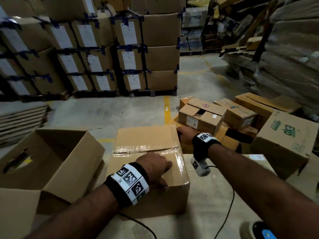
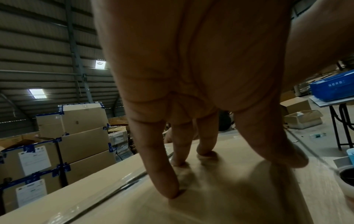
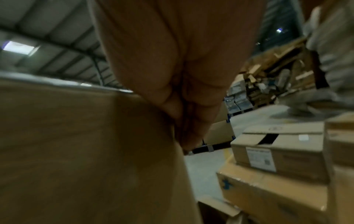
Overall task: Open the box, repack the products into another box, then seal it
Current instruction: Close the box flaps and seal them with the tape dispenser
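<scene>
Sealed cardboard box (image 1: 148,163), brown with clear tape running across its top seam, is sitting on the table (image 1: 224,195) directly in front of me. My left hand (image 1: 153,168) is resting on the box's top near the tape, and in the left wrist view its fingertips (image 2: 170,192) are pressing down on the cardboard, spread and nearly straight, gripping nothing. My right hand (image 1: 183,133) is lying against the box's far right corner; the right wrist view is showing its fingers (image 3: 189,136) flat and close together along the box's side wall, not curling round anything. An open empty box (image 1: 51,161) with its flaps up is standing just left of the sealed one, touching it. Beyond the table on the right, several smaller cartons (image 1: 202,116) are lying stacked. Farther back, tall stacks of labelled cartons (image 1: 96,54) with blue tape are standing on the warehouse floor (image 1: 120,109).
</scene>
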Motion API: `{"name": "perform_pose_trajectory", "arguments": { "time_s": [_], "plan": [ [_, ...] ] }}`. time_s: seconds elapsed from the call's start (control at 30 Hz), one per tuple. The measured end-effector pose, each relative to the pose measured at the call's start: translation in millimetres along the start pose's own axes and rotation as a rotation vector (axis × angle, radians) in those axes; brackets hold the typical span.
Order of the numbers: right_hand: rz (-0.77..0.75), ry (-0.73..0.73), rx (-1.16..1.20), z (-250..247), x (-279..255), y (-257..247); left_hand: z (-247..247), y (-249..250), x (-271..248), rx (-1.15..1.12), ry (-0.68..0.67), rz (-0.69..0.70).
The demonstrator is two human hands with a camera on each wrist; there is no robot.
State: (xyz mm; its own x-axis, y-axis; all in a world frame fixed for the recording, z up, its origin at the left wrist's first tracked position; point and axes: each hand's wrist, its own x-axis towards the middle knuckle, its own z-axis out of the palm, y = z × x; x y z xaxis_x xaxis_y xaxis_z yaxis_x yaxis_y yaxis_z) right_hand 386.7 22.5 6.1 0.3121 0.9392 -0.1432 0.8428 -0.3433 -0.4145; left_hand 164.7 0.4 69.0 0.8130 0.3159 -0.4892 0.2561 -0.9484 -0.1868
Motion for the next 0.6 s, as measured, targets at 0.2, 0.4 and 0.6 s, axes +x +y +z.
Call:
{"name": "perform_pose_trajectory", "arguments": {
  "time_s": [0.2, 0.4, 0.6],
  "plan": [
    [0.047, 0.114, -0.046, -26, 15, -2, 0, 0, -1, 0.024, -0.001, -0.009],
    [0.093, -0.09, -0.192, -24, 20, -8, 0, 1, -4, 0.001, -0.011, -0.021],
    [-0.101, -0.046, -0.151, -41, 38, -38, 4, 0, -3, -0.053, -0.02, -0.031]
  ]
}}
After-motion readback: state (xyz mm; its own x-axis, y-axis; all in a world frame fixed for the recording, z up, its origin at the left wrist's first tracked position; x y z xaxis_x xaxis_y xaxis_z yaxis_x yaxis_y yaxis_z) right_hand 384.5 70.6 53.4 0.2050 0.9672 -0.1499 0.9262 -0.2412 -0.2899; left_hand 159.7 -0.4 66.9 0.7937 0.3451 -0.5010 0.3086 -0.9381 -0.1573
